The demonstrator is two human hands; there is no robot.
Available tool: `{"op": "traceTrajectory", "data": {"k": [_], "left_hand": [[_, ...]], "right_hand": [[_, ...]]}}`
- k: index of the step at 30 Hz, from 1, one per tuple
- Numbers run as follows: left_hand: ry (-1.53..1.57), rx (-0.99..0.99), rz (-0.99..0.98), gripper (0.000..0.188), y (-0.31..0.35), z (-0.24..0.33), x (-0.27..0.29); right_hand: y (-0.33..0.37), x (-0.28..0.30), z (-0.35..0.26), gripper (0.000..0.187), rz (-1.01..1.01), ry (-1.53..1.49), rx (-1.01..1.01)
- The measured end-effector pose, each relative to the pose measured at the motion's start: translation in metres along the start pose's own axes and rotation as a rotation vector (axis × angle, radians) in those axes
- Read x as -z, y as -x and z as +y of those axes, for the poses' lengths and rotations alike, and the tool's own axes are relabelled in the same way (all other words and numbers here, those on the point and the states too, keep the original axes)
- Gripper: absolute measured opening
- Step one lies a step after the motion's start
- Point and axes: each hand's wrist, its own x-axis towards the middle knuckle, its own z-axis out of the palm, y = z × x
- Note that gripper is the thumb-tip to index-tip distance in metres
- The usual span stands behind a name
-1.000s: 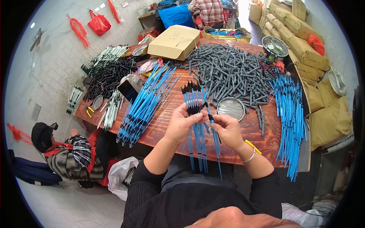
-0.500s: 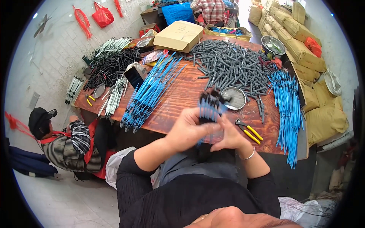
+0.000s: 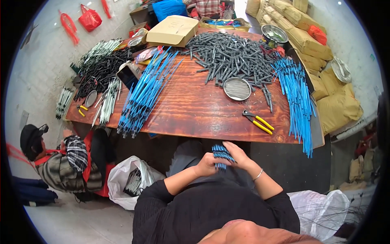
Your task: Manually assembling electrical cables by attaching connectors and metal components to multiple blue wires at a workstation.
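Over my lap, below the table's front edge, I hold a bundle of thin blue rods with black fittings [image 3: 222, 153]. My left hand [image 3: 206, 165] is wrapped round the bundle. My right hand [image 3: 239, 156] presses against its other side, and its fingers are partly hidden. On the table in front of me lie yellow-handled pliers [image 3: 258, 122] and a round dish of thin metal pins [image 3: 237, 89]. Behind them spreads a heap of grey cylindrical parts [image 3: 233, 55]. Bundles of blue rods lie left [image 3: 148, 91] and right [image 3: 293, 101] of the bare wooden tabletop [image 3: 183, 110].
A co-worker [image 3: 67, 158] sits at the left beside black parts [image 3: 103, 71] and pale rods [image 3: 109, 101]. An open cardboard box [image 3: 172, 30] stands at the back. White sacks stand left [image 3: 122, 183] and right [image 3: 321, 211] of me. Brown sacks [image 3: 339, 105] line the right wall.
Both my hands have come down from above the table's front edge to my lap with the bundle. The view has shifted, so the table sits higher and further left.
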Motion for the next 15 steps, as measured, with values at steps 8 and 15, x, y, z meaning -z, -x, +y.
{"op": "traceTrajectory", "data": {"k": [8, 15], "left_hand": [[0.005, 0.428, 0.215, 0.021, -0.006, -0.015, 0.005], [0.075, 0.249, 0.114, 0.024, -0.006, -0.015, 0.011]], "right_hand": [[-0.090, 0.106, 0.045, 0.010, 0.240, 0.212, -0.230], [-0.206, 0.113, 0.121, 0.011, 0.250, 0.806, -0.261]]}}
